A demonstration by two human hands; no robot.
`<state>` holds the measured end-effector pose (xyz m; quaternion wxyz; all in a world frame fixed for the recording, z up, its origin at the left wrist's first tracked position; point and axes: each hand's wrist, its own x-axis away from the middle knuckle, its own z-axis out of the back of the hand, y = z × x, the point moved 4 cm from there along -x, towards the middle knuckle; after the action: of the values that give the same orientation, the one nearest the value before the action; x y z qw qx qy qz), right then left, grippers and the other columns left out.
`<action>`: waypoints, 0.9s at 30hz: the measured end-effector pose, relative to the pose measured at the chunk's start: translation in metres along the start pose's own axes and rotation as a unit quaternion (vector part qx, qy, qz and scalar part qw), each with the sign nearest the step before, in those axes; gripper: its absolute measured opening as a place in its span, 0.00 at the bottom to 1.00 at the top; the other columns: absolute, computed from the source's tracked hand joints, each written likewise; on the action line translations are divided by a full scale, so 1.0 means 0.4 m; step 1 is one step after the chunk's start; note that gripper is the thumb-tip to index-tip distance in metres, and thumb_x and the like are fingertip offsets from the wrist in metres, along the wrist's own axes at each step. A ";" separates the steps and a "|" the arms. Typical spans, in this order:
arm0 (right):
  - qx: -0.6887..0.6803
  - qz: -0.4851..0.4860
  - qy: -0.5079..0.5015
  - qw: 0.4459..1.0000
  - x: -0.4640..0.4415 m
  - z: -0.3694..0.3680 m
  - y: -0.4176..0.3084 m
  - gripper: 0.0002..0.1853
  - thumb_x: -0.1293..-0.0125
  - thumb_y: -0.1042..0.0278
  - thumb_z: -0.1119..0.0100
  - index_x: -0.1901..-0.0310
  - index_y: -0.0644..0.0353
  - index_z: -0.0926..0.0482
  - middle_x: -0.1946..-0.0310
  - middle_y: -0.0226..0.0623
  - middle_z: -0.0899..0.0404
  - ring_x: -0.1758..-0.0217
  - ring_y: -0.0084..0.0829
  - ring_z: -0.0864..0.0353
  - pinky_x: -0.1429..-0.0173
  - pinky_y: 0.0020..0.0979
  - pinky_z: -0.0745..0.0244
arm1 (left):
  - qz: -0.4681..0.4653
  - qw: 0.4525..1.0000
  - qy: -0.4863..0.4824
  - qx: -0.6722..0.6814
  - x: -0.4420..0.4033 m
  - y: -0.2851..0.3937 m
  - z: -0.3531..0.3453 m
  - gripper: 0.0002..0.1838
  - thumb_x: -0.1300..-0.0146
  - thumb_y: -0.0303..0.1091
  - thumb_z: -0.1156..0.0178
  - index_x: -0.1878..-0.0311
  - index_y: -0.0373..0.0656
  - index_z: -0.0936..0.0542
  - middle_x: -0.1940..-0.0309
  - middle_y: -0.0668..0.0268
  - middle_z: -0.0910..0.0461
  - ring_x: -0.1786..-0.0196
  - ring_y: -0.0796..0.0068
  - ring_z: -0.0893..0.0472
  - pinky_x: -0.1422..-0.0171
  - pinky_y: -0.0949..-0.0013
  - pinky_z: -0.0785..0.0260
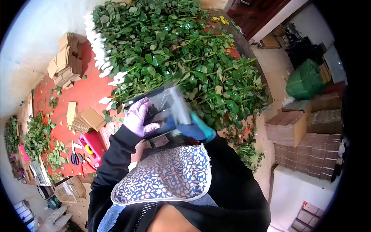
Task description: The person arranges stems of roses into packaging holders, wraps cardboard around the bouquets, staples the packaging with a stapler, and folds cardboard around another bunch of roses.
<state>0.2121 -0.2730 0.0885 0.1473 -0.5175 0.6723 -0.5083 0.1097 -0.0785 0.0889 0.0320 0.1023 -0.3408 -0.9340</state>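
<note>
My left hand, in a pale purple glove, rests with fingers spread on the left side of a dark, boxy device. On the device's right side is my right hand, in a blue-green glove, blurred by motion. A shiny, clear or silvery piece stands between the hands, and my right hand is at its lower end. What the right fingers hold is too smeared to make out. Leafy green stems lie just beyond the device, with white-wrapped ends at their left.
Folded cardboard pieces lie on the red table at left, near a pink holder and scissors. A cardboard pile stands behind. At right are stacked cartons and a green bundle.
</note>
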 end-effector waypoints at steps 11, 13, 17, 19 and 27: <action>-0.083 0.202 0.064 0.974 0.025 0.201 -0.026 0.44 0.40 0.66 0.40 0.24 0.58 0.52 0.44 0.42 0.23 0.42 0.44 0.22 0.31 0.49 0.34 | 0.050 0.990 -0.025 -0.131 -0.019 -0.066 -0.042 0.56 0.64 0.63 0.26 0.33 0.40 0.32 0.38 0.53 0.28 0.36 0.48 0.29 0.32 0.50 0.37; -0.113 0.142 -0.036 0.983 0.059 0.131 -0.049 0.45 0.42 0.68 0.40 0.24 0.59 0.52 0.47 0.41 0.22 0.47 0.41 0.20 0.32 0.50 0.33 | 0.053 0.993 -0.011 -0.101 -0.027 -0.058 -0.042 0.50 0.59 0.60 0.27 0.34 0.40 0.30 0.42 0.54 0.26 0.40 0.50 0.27 0.34 0.50 0.35; -0.071 0.063 -0.138 0.986 0.017 0.028 0.015 0.44 0.41 0.65 0.38 0.26 0.63 0.49 0.48 0.43 0.21 0.48 0.37 0.19 0.37 0.41 0.30 | 0.056 0.990 -0.017 -0.132 -0.031 -0.050 -0.053 0.43 0.52 0.53 0.28 0.33 0.46 0.30 0.42 0.51 0.28 0.40 0.47 0.29 0.35 0.51 0.34; 0.039 0.132 -0.080 0.987 -0.029 0.023 0.002 0.28 0.38 0.66 0.43 0.37 0.66 0.34 0.57 0.40 0.21 0.54 0.33 0.20 0.47 0.34 0.25 | 0.060 0.988 -0.016 -0.142 -0.030 -0.056 -0.059 0.41 0.50 0.51 0.29 0.32 0.48 0.29 0.41 0.50 0.29 0.40 0.46 0.29 0.35 0.51 0.34; -0.174 0.160 -0.002 0.972 -0.141 0.200 0.061 0.32 0.39 0.71 0.46 0.32 0.64 0.38 0.42 0.44 0.24 0.41 0.42 0.21 0.34 0.42 0.27 | 0.053 0.982 -0.022 -0.180 -0.066 -0.059 -0.090 0.36 0.48 0.47 0.30 0.34 0.54 0.27 0.43 0.52 0.27 0.44 0.45 0.28 0.38 0.52 0.34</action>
<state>0.2803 -0.2691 0.0144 0.1361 -0.4222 0.8240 -0.3526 0.1434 -0.0797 0.0514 0.0922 0.0560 -0.1727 -0.9790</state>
